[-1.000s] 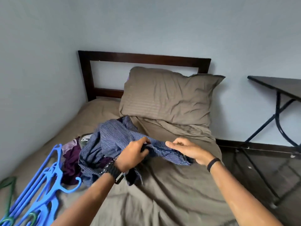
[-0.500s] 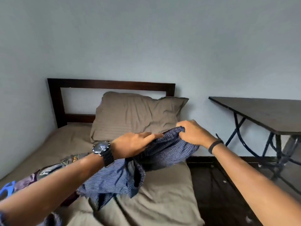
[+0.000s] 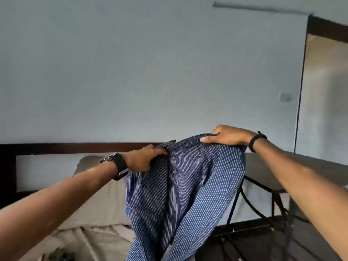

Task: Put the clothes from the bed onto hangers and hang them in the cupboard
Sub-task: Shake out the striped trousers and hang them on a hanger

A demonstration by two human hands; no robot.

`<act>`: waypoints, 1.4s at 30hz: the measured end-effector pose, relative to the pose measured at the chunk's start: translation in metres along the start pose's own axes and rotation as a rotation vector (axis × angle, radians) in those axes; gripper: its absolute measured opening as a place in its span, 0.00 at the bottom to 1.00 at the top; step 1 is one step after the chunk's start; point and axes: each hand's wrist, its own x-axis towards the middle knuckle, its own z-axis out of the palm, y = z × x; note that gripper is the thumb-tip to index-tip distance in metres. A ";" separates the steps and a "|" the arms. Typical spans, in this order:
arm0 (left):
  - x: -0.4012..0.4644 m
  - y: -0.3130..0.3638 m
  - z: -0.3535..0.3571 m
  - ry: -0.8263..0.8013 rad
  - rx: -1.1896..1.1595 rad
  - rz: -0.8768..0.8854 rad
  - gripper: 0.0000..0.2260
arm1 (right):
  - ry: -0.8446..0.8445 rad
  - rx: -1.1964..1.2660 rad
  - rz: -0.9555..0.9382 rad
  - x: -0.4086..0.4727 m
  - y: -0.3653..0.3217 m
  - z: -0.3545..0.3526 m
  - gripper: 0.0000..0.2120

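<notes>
A blue garment with thin white stripes [image 3: 180,189] hangs in the air in front of me, above the bed [image 3: 98,240]. My left hand [image 3: 145,159], with a black watch on the wrist, grips its top edge on the left. My right hand [image 3: 227,136], with a black band on the wrist, pinches the top edge on the right, a little higher. The cloth falls down from both hands to the bottom of the view. The hangers and the cupboard are out of view.
A grey-brown pillow [image 3: 105,196] leans on the dark wooden headboard [image 3: 56,146]. A dark table with black metal legs [image 3: 263,166] stands to the right of the bed. A doorway [image 3: 325,91] opens at the far right. A patterned bit of cloth [image 3: 58,254] shows bottom left.
Both hands have lifted the striped garment off the bed and up, so it now hangs open. My view has tilted upward and right; the pile of clothes and blue hangers have left the view.
</notes>
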 end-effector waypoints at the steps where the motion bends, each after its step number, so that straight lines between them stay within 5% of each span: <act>1: 0.002 0.002 -0.014 -0.018 -0.048 0.029 0.30 | 0.018 0.002 0.011 0.000 0.003 -0.011 0.24; 7: 0.013 0.012 -0.120 -0.077 -0.293 0.040 0.26 | 0.121 -0.036 0.060 -0.003 0.002 -0.071 0.23; 10: 0.022 0.020 -0.170 0.045 -0.410 -0.046 0.22 | 0.421 -0.005 0.072 0.008 -0.010 -0.101 0.24; 14: 0.046 0.033 -0.249 0.597 0.178 -0.189 0.22 | 1.094 -0.060 0.048 0.024 -0.046 -0.149 0.18; 16: 0.048 0.047 -0.276 0.797 0.500 -0.220 0.24 | 1.195 -0.034 0.031 0.022 -0.059 -0.180 0.19; 18: 0.046 0.056 -0.301 0.811 0.544 -0.150 0.25 | 1.117 -0.014 0.059 0.015 -0.064 -0.215 0.22; 22: 0.029 0.061 -0.339 0.310 0.159 -0.087 0.19 | 0.549 0.071 0.202 -0.017 -0.071 -0.256 0.24; 26: 0.024 0.068 -0.350 0.073 0.028 -0.206 0.17 | 0.269 0.217 0.165 -0.044 -0.070 -0.257 0.28; 29: 0.018 0.061 -0.358 0.173 -0.290 -0.202 0.24 | 0.206 0.410 0.060 -0.056 -0.064 -0.255 0.22; 32: 0.015 0.060 -0.352 0.263 -0.369 -0.042 0.25 | 0.283 0.538 -0.037 -0.060 -0.061 -0.247 0.09; 34: 0.016 0.060 -0.342 0.259 -0.370 -0.071 0.29 | 0.265 0.514 0.017 -0.054 -0.061 -0.241 0.13; 37: 0.020 0.055 -0.325 -0.007 -0.219 -0.236 0.10 | 0.200 0.377 0.234 -0.036 -0.072 -0.225 0.13; 42: 0.043 0.077 -0.309 0.211 -0.375 -0.404 0.07 | 0.366 0.339 0.217 -0.002 -0.109 -0.203 0.12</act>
